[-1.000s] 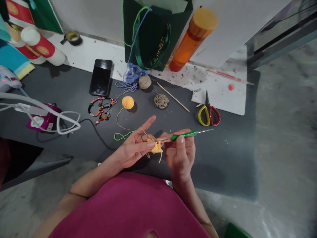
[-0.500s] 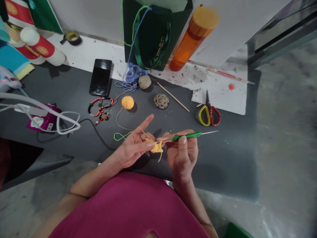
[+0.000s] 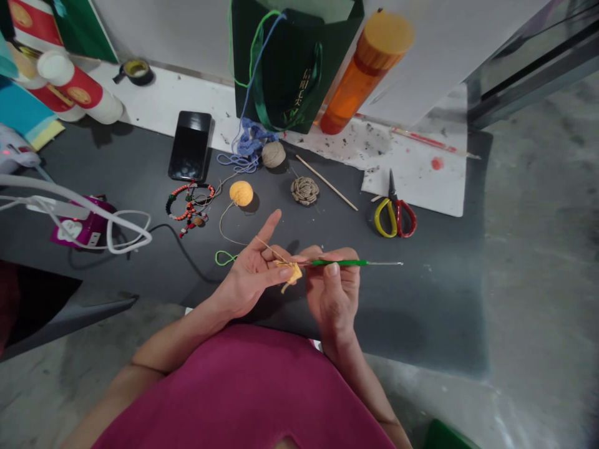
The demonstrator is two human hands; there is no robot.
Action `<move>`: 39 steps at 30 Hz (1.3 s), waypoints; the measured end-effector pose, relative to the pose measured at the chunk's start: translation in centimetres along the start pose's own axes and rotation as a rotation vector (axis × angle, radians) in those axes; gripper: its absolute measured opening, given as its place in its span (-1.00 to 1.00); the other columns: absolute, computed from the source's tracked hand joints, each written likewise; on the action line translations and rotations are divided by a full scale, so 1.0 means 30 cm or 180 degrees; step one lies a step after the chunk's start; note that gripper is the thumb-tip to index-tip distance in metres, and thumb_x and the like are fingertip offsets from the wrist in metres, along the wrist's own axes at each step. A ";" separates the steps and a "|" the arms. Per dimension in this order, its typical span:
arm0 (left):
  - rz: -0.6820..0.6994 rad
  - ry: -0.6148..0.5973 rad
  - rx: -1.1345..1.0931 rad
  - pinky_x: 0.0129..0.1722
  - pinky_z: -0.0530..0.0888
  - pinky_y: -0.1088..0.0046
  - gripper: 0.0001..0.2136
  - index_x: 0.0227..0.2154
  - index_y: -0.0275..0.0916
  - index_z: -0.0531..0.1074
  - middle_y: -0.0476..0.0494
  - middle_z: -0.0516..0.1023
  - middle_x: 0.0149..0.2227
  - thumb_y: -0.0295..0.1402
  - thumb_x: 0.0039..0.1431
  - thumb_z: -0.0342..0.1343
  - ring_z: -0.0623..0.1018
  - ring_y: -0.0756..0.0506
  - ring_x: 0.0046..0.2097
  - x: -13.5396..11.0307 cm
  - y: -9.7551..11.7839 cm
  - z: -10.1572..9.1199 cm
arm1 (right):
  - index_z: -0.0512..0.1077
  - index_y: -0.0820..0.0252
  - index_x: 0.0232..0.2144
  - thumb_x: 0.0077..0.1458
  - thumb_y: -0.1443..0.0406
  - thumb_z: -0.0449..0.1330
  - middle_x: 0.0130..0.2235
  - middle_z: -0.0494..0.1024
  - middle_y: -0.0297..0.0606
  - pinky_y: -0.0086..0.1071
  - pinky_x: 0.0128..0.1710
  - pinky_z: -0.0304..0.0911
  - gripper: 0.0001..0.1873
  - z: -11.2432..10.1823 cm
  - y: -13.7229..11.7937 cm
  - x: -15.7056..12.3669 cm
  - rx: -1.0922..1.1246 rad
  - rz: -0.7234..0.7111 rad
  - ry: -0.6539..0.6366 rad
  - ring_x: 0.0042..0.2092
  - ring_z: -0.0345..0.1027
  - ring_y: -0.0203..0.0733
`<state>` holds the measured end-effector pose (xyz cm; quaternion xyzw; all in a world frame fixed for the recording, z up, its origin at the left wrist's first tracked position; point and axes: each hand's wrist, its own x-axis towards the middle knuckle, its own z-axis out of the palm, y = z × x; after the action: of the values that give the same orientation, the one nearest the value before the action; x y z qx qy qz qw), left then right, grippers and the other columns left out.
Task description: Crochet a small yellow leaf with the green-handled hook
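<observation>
My left hand (image 3: 253, 274) pinches a small piece of yellow crochet work (image 3: 293, 273) between thumb and fingers, its index finger stretched out with yarn running over it. That strand leads back to a yellow yarn ball (image 3: 241, 194) on the table. My right hand (image 3: 333, 290) grips a green-handled crochet hook (image 3: 349, 263), thumb on top of the handle. One metal end of the hook points right; its other end reaches the yellow piece, where fingers partly hide the tip. A loop of bright green yarn (image 3: 226, 257) lies left of my left hand.
Yellow-and-red-handled scissors (image 3: 395, 215) lie to the right. Beyond my hands are a crocheted rosette (image 3: 305, 191), a wooden stick (image 3: 326, 182), a beige yarn ball (image 3: 274, 154) and a beaded bracelet (image 3: 189, 202). A phone (image 3: 189, 146), dark paper bag (image 3: 281, 68) and orange bottle (image 3: 365, 72) stand further back.
My right hand and the hook have shifted left, closer to my left hand, and the hook is more level. The yellow piece has tilted, its tail now pointing down-left.
</observation>
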<state>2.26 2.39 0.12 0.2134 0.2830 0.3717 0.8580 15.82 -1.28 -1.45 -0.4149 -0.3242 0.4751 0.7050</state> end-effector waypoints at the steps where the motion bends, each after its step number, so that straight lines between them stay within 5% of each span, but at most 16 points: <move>1: 0.0053 0.0047 0.0014 -0.26 0.48 0.56 0.09 0.51 -0.02 -0.09 0.12 0.62 -0.37 -0.44 0.02 0.47 0.58 0.05 -0.32 -0.001 0.000 0.000 | 0.50 -0.10 -0.30 0.23 0.05 0.32 -0.45 0.64 -0.47 -0.27 -0.26 0.51 -0.85 -0.002 -0.002 0.001 0.0053 0.0013 -0.0025 -0.37 0.51 -0.23; 10: 0.0426 0.0109 0.0265 -0.28 0.51 0.59 0.18 0.51 0.16 -0.23 0.17 0.60 -0.40 -0.45 0.02 0.47 0.58 0.06 -0.37 -0.003 -0.002 -0.001 | 0.48 -0.15 -0.31 0.20 -0.02 0.33 -0.45 0.61 -0.49 -0.31 -0.34 0.49 -0.81 -0.016 0.003 0.010 0.0229 0.0173 -0.0116 -0.38 0.50 -0.23; 17: 0.0172 0.0081 0.0345 -0.21 0.54 0.51 0.17 0.51 0.15 -0.20 0.17 0.60 -0.39 -0.45 0.00 0.48 0.60 0.05 -0.35 0.000 -0.010 -0.007 | 0.53 -0.20 -0.26 0.27 0.05 0.28 -0.46 0.63 -0.49 -0.21 -0.17 0.53 -0.91 -0.004 0.008 0.006 0.0357 0.0115 -0.0371 -0.26 0.54 -0.20; 28: -0.0470 -0.0068 -0.0005 -0.26 0.48 0.54 0.31 0.52 -0.02 -0.35 0.17 0.60 -0.43 -0.44 -0.08 0.53 0.57 0.05 -0.39 0.018 -0.007 -0.014 | 0.45 -0.13 -0.39 0.14 -0.07 0.37 -0.51 0.64 -0.49 -0.04 0.07 0.46 -0.72 -0.012 0.017 0.009 0.0400 0.0390 -0.0292 -0.06 0.61 -0.13; 39: 0.0070 0.0178 0.0144 -0.20 0.52 0.54 0.22 0.52 0.05 -0.28 0.11 0.65 -0.38 -0.47 -0.02 0.48 0.61 0.02 -0.29 0.000 0.006 -0.002 | 0.46 -0.13 -0.38 0.15 -0.07 0.36 -0.49 0.63 -0.55 -0.17 -0.05 0.40 -0.73 -0.040 0.014 0.042 -0.0009 -0.0034 0.0049 -0.26 0.55 -0.21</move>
<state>2.13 2.51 0.16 0.2254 0.3129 0.3805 0.8405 17.11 -0.33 -2.29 -0.4178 -0.3217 0.4677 0.7094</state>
